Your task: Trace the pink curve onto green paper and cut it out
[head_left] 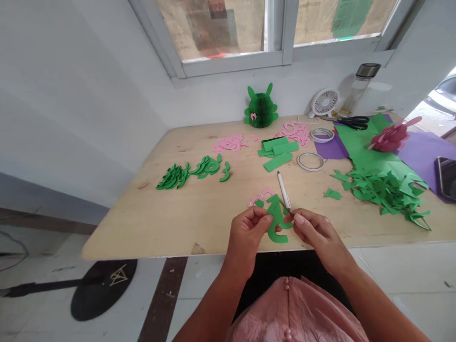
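Note:
My left hand (247,230) and my right hand (313,230) both pinch a curved green paper cutout (276,221) just above the near edge of the wooden table (178,218). The left fingers close on its left side, the right fingers on its right edge. A white pen (283,189) lies on the table just beyond the right fingertips, and a pink paper cutout (261,194) lies behind the green piece.
Rows of green cutouts (192,172) lie left of centre. Pink cutouts (231,142), green paper strips (278,151) and tape rolls (310,161) sit behind. Green scraps (386,190), purple paper, scissors (354,122), a phone, a fan, a bottle and a green paper figure (261,108) are to the right and back.

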A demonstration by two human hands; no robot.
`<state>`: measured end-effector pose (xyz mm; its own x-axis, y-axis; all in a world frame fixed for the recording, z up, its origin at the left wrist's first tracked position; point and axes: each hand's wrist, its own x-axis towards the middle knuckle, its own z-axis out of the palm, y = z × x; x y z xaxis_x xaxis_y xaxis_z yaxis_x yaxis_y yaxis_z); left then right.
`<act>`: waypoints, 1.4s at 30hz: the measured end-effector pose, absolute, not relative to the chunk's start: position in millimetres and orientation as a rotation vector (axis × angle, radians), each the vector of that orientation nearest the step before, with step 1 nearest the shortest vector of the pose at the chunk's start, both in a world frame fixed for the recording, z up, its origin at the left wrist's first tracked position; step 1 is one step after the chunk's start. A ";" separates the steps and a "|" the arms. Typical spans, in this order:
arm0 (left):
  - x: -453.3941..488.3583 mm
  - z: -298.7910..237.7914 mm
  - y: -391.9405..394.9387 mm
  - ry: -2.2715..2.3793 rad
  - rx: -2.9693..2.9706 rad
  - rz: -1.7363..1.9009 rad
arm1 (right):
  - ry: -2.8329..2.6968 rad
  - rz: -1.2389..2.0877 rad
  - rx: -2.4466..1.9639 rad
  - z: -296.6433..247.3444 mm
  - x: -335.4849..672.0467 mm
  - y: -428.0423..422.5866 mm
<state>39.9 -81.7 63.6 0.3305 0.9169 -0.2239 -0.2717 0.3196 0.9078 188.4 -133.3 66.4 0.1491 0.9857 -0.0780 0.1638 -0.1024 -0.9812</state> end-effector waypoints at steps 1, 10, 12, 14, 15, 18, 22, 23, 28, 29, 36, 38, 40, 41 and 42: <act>38.5 65.0 -80.5 0.877 0.908 0.924 | -1.212 1.086 -1.498 66.0 191.0 -133.9; 32.1 74.9 -75.0 0.883 0.921 0.810 | -1.462 1.076 -1.606 68.1 203.4 -138.6; 31.7 75.3 -74.8 0.896 0.924 0.788 | -1.480 1.073 -1.612 68.6 203.5 -139.1; 31.5 75.5 -74.7 0.902 0.932 0.763 | -1.490 1.060 -1.611 68.7 203.5 -139.1; 31.3 75.6 -74.6 0.906 0.938 0.755 | -1.490 1.055 -1.603 68.6 203.7 -139.1; 30.5 75.7 -73.9 0.910 0.972 0.743 | -1.453 1.048 -1.560 67.5 205.1 -138.7; 27.8 75.1 -71.7 0.873 1.033 0.698 | -1.439 1.061 -1.550 65.3 207.9 -138.0; 26.9 75.0 -71.1 0.862 1.041 0.685 | -1.459 1.067 -1.557 65.1 208.4 -137.8; 22.3 75.8 -68.1 0.844 1.068 0.619 | -1.572 1.092 -1.595 65.7 209.3 -136.6; 21.7 76.0 -67.5 0.840 1.073 0.610 | -1.568 1.100 -1.584 65.6 209.3 -136.5; 19.3 74.1 -64.1 0.812 1.085 0.572 | -1.476 1.161 -1.553 63.1 210.4 -136.6; 18.7 73.6 -63.4 0.809 1.093 0.568 | -1.468 1.159 -1.556 63.1 210.4 -136.7; 18.2 73.5 -62.8 0.807 1.094 0.565 | -1.451 1.153 -1.550 63.5 210.1 -137.0; 18.0 73.6 -62.6 0.807 1.095 0.564 | -1.438 1.151 -1.543 63.7 209.9 -137.3; 17.9 73.8 -62.4 0.805 1.095 0.564 | -1.422 1.150 -1.535 64.0 209.6 -137.5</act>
<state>17.9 -62.4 73.8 0.5983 0.7480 -0.2874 -0.0144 0.3686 0.9295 209.6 -137.5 64.0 -0.0145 0.9917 -0.1277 0.3328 -0.1156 -0.9359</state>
